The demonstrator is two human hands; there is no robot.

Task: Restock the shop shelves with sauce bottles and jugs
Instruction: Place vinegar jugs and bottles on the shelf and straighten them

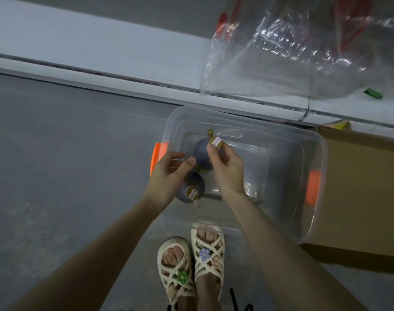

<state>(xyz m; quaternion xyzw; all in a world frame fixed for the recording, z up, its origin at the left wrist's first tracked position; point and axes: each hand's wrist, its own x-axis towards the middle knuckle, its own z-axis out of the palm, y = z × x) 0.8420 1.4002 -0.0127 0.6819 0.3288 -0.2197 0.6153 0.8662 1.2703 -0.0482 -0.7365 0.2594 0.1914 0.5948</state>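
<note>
The right hand (227,171) pinches the gold cap of a dark bottle (201,151) between thumb and fingers (211,151). The left hand (167,176) curves loosely over a second bottle (190,189); whether it grips cannot be told. Both bottles are inside a clear bin (236,122) on the grey floor (57,153). The bin's near-left wall runs close under the left fingers, and most of its bare bottom lies open to the right of the right fingers. A pale shelf ledge (102,52) runs beyond the fingers, and a cardboard box (359,187) touches the bin's far side. Each bottle is round-shouldered and dark blue-grey, with a white price sticker on its cap.
</note>
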